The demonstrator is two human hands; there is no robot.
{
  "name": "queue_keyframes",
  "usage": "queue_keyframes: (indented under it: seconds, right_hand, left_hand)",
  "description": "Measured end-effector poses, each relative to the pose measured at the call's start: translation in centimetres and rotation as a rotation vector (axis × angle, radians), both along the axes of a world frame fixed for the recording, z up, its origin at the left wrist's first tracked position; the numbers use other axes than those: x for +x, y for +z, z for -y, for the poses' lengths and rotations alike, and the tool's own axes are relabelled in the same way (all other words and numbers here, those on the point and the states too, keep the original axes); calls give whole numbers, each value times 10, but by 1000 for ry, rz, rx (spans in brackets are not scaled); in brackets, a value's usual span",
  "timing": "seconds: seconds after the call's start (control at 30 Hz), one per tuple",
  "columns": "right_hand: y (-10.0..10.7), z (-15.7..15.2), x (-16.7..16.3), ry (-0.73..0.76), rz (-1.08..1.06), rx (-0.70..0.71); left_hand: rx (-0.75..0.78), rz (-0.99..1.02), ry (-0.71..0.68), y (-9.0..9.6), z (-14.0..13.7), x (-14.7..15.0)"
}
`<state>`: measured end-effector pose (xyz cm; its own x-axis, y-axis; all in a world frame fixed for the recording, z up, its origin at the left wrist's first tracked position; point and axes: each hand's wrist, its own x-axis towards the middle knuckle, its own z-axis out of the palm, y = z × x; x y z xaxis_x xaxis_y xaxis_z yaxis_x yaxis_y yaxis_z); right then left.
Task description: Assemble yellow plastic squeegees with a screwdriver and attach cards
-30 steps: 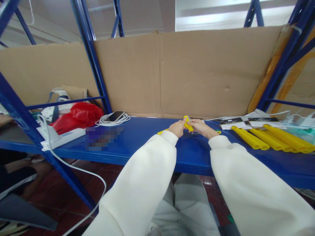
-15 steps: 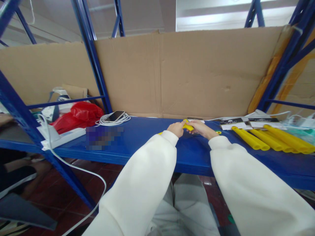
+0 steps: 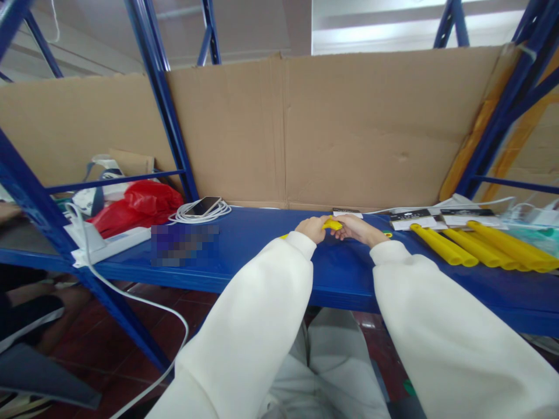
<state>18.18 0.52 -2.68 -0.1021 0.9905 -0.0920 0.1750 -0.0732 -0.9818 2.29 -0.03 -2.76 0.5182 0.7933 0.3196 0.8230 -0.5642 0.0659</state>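
Note:
My left hand (image 3: 311, 228) is closed around a yellow tube (image 3: 332, 224), whose end shows between my two hands above the blue shelf. A bit of yellow also peeks out left of my left cuff; whether it belongs to the same tube I cannot tell. My right hand (image 3: 356, 228) has its fingers pinched at the tube's end, partly hiding it. Behind my right hand lies a black and white card (image 3: 347, 213). Beside my right cuff is a small yellow-green piece (image 3: 388, 234).
Several yellow tubes (image 3: 443, 245) lie at the right, before black and white cards (image 3: 413, 219). Leftward are a phone (image 3: 207, 206) on a coiled white cable (image 3: 181, 216), a white power strip (image 3: 117, 244) and a red bag (image 3: 144, 203). Cardboard (image 3: 349, 134) stands behind.
The yellow end between my hands has turned and now points more to the right. My right fingers have shifted slightly around it. My arms stay nearly in place.

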Motion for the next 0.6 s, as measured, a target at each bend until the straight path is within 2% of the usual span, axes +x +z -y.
queue_keyframes:
  seconds: [0.43, 0.6]
  right_hand:
    - [2, 2, 0, -10, 19, 14]
    - [5, 5, 0, -76, -17, 53]
  left_hand:
    - [-23, 33, 4, 1, 0, 0]
    - [-16, 61, 30, 2, 2, 1]
